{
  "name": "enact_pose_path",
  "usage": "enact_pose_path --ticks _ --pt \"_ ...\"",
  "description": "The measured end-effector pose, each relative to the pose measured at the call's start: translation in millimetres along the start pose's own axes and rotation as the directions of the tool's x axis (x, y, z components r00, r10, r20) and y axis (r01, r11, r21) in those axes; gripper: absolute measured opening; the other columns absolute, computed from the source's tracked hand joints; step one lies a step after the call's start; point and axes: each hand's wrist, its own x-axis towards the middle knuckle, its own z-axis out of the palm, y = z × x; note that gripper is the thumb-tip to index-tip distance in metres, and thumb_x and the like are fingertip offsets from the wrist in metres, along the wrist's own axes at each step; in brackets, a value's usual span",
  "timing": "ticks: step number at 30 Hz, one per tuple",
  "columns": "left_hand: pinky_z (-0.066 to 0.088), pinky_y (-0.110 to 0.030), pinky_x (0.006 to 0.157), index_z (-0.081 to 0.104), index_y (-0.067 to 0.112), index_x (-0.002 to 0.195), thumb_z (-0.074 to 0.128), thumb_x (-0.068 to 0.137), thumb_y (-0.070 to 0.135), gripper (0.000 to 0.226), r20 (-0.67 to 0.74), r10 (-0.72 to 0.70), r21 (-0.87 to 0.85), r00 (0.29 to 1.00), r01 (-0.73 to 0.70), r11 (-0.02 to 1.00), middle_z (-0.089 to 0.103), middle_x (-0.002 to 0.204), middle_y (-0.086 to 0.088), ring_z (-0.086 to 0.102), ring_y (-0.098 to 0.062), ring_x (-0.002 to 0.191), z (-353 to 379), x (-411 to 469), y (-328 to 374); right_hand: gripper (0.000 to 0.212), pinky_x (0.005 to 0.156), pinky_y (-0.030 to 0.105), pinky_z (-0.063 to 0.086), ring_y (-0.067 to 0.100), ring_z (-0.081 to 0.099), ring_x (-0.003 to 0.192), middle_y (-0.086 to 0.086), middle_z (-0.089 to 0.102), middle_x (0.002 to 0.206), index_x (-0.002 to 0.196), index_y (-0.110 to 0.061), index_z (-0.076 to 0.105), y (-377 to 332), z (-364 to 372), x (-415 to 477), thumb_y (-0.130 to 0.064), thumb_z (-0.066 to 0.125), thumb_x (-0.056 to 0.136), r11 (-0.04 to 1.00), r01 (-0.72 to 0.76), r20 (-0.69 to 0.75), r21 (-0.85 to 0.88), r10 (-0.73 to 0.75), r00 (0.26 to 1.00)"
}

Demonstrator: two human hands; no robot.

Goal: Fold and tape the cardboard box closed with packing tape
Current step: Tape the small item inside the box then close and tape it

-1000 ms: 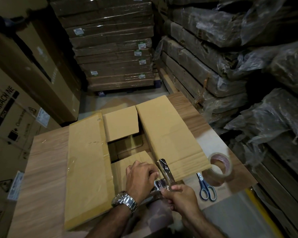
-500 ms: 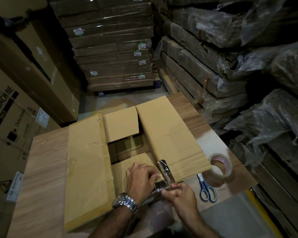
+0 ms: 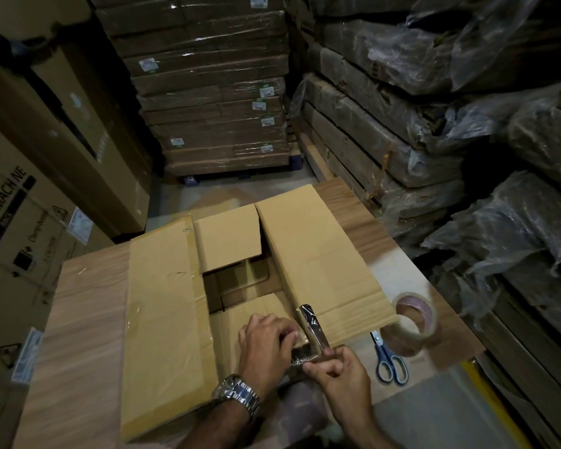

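Observation:
A brown cardboard box (image 3: 162,296) lies on a wooden table with its long left and right flaps spread open and a short far flap half folded in. A strip of clear tape (image 3: 313,328) runs up the near edge of the right flap. My left hand (image 3: 266,340), with a metal watch on the wrist, presses curled fingers onto the near flap beside the strip. My right hand (image 3: 337,374) pinches the strip's lower end. A roll of packing tape (image 3: 413,322) stands to the right of the box.
Blue-handled scissors (image 3: 387,361) lie between the box and the tape roll. The wooden table (image 3: 78,319) ends just past the roll. Wrapped carton stacks (image 3: 208,92) stand behind, plastic-covered bundles (image 3: 467,124) at right, large printed cartons (image 3: 23,222) at left.
Both hands stay at the near flap. My right hand has shifted slightly lower and right with the tape end; the box, roll and scissors have not moved.

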Motion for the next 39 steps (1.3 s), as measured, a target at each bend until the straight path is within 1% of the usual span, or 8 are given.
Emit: enact_pose_path --ticks 7,10,14,19,22,27,36,39 --pt "0.032 -0.03 0.088 0.065 0.037 0.091 0.055 0.092 0.042 0.012 0.046 0.0 -0.056 0.999 0.003 0.998 0.06 0.092 0.021 0.043 -0.004 0.097 -9.4 4.6 -2.1 0.044 0.074 0.036 0.052 0.019 0.065 0.063 0.015 0.071 0.064 0.094 -0.002 0.053 -2.3 -2.0 0.5 0.004 0.084 0.064 0.999 -0.008 0.048 0.032 0.006 0.999" --pt "0.035 -0.033 0.09 0.066 0.036 0.092 0.054 0.092 0.043 0.013 0.066 0.009 -0.051 0.998 -0.005 0.999 0.061 0.093 0.021 0.044 -0.005 0.098 -12.4 5.5 -3.1 0.043 0.068 0.029 0.052 0.015 0.065 0.06 0.012 0.069 0.061 0.096 0.0 0.053 -5.6 -1.8 -0.3 0.007 0.082 0.065 0.999 0.01 0.058 0.035 -0.012 0.998" --pt "0.033 -0.031 0.09 0.064 0.038 0.092 0.055 0.092 0.045 0.011 0.08 0.022 -0.06 0.997 -0.018 0.998 0.059 0.093 0.022 0.042 -0.003 0.098 -15.0 4.6 -2.6 0.046 0.068 0.023 0.051 0.012 0.065 0.06 0.009 0.067 0.059 0.099 0.001 0.051 -5.3 -0.1 -3.7 0.01 0.081 0.065 0.998 0.009 0.074 0.058 -0.014 0.997" --pt "0.03 -0.029 0.086 0.063 0.04 0.102 0.058 0.09 0.046 0.015 0.125 0.066 -0.053 0.99 -0.06 0.997 0.057 0.092 0.024 0.042 -0.001 0.097 -21.2 4.3 -5.6 0.048 0.055 0.012 0.048 0.009 0.061 0.052 0.007 0.067 0.056 0.096 -0.003 0.05 -8.4 3.4 -7.5 0.012 0.082 0.063 0.997 0.032 0.082 0.073 -0.038 0.996" --pt "0.032 -0.031 0.089 0.061 0.041 0.109 0.059 0.09 0.04 0.019 0.165 0.077 -0.046 0.983 -0.07 0.996 0.057 0.099 0.025 0.043 -0.002 0.102 -24.4 3.9 -9.0 0.052 0.056 0.014 0.048 0.011 0.061 0.054 0.009 0.068 0.058 0.096 -0.007 0.051 -5.6 5.9 -7.6 0.008 0.085 0.06 0.997 0.038 0.064 0.065 -0.042 0.997" --pt "0.033 -0.03 0.088 0.061 0.041 0.11 0.06 0.09 0.038 0.02 0.176 0.083 -0.033 0.981 -0.079 0.996 0.056 0.098 0.025 0.043 -0.003 0.101 -26.5 3.1 -8.7 0.053 0.057 0.017 0.048 0.017 0.059 0.058 0.01 0.067 0.059 0.096 -0.008 0.05 1.0 9.2 -5.3 0.006 0.086 0.059 0.998 0.031 0.04 0.061 -0.033 0.999" --pt "0.032 -0.031 0.09 0.061 0.04 0.113 0.06 0.09 0.039 0.024 0.177 0.071 -0.017 0.982 -0.069 0.997 0.057 0.098 0.024 0.041 -0.002 0.1 -26.5 5.9 -4.9 0.051 0.063 0.019 0.05 0.014 0.063 0.059 0.012 0.066 0.062 0.099 -0.009 0.053 7.0 8.2 -1.6 0.01 0.083 0.062 0.995 -0.015 0.02 0.1 0.013 1.0" --pt "0.032 -0.032 0.09 0.061 0.039 0.112 0.056 0.092 0.032 0.022 0.171 0.065 0.008 0.983 -0.067 0.998 0.058 0.1 0.022 0.042 -0.005 0.101 -25.9 6.7 -2.8 0.051 0.063 0.018 0.051 0.012 0.064 0.059 0.013 0.066 0.064 0.098 -0.01 0.053 5.4 8.1 -2.0 0.009 0.084 0.062 0.993 -0.02 0.023 0.115 0.018 1.0"
